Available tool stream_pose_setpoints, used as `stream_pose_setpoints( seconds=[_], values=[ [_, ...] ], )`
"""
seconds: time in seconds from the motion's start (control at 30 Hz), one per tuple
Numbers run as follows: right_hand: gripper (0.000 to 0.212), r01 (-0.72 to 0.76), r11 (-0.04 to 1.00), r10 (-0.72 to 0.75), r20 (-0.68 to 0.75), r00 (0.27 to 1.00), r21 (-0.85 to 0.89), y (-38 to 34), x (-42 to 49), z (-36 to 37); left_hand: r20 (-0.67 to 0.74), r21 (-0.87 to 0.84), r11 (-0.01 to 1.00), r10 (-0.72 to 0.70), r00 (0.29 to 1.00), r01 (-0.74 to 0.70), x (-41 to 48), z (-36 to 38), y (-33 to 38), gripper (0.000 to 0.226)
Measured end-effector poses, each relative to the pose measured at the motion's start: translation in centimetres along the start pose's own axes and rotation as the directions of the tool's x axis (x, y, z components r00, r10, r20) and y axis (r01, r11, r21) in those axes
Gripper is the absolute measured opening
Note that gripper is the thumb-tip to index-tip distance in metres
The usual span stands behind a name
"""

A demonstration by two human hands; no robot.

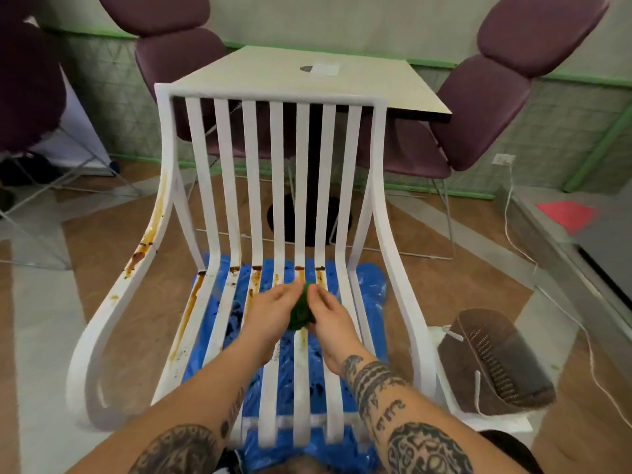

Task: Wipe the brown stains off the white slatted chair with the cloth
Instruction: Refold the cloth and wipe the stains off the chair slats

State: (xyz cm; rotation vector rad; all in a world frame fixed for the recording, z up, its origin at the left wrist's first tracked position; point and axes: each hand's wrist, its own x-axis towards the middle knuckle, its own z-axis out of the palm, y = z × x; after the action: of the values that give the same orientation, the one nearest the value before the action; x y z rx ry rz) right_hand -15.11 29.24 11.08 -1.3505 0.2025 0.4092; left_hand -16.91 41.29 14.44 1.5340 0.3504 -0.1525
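The white slatted chair (225, 172) stands in front of me, seat toward me. Brown stains (189, 306) run along the left seat slats, across the bend between seat and back, and down the left armrest (145, 246). A bunched dark green cloth (301, 311) sits over the middle seat slats. My left hand (270, 311) holds the cloth from the left and my right hand (328, 314) holds it from the right, fingers curled round it. Most of the cloth is hidden between the two hands.
A blue plastic sheet (367, 285) lies on the floor under the chair. A small table (307, 80) and purple padded chairs (485, 107) stand behind it. A brown woven basket (496, 357) lies on its side at the right, near a white cable (513, 227).
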Motion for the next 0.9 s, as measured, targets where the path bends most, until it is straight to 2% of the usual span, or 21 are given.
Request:
stream_pose_setpoints(
  seconds=[0.1,0.2,0.27,0.33,0.4,0.47,0.53,0.63,0.73,0.83,0.9],
  values=[
    [0.046,0.074,0.996,-0.080,-0.161,0.984,-0.040,-0.6,3.2,0.3,0.175,-0.155,0.981,-0.091,0.980,0.119,2.9,0.8,1.0,0.063],
    [0.031,0.134,0.975,-0.179,-0.276,0.944,-0.175,-1.6,6.6,-0.1,0.239,-0.267,0.945,-0.126,0.963,0.190,7.2,0.3,1.4,0.074],
    [0.023,0.155,0.945,-0.249,-0.327,0.912,-0.287,-2.2,9.2,-0.5,0.247,-0.265,0.943,-0.137,0.959,0.202,9.8,-0.4,1.2,0.072],
    [0.023,0.134,0.907,-0.291,-0.363,0.885,-0.400,-2.6,12.4,-1.3,0.161,-0.207,0.966,-0.125,0.979,0.157,12.4,-0.9,0.8,0.055],
    [0.026,0.094,0.882,-0.301,-0.398,0.867,-0.462,-3.3,15.6,-2.4,-0.053,-0.046,0.996,-0.073,0.996,0.071,14.9,-1.7,0.1,0.038],
    [0.026,0.038,0.842,-0.305,-0.415,0.857,-0.539,-3.5,19.0,-3.5,-0.224,0.123,0.992,0.011,0.974,0.017,17.5,-2.9,-1.0,0.031],
    [0.025,-0.001,0.737,-0.336,-0.367,0.867,-0.676,-3.1,22.0,-4.3,-0.295,0.249,0.968,0.050,0.954,0.026,20.1,-4.1,-2.1,0.034],
    [0.028,0.021,0.482,-0.378,-0.186,0.907,-0.876,-2.9,24.0,-4.3,-0.289,0.442,0.894,0.064,0.955,0.074,22.9,-5.1,-3.0,0.040],
    [0.027,0.094,0.328,-0.332,-0.021,0.943,-0.940,-1.3,26.2,-4.0,-0.216,0.621,0.777,0.043,0.975,0.103,25.3,-5.2,-3.8,0.046],
    [0.029,0.111,0.216,-0.305,0.041,0.951,-0.970,1.2,27.5,-3.8,-0.136,0.750,0.656,0.026,0.990,0.086,26.6,-4.9,-4.8,0.046],
    [0.038,0.116,0.035,-0.310,0.100,0.946,-0.993,1.9,27.5,-4.1,-0.104,0.808,0.584,0.017,0.994,0.075,27.1,-4.7,-5.4,0.047]
  ],
)
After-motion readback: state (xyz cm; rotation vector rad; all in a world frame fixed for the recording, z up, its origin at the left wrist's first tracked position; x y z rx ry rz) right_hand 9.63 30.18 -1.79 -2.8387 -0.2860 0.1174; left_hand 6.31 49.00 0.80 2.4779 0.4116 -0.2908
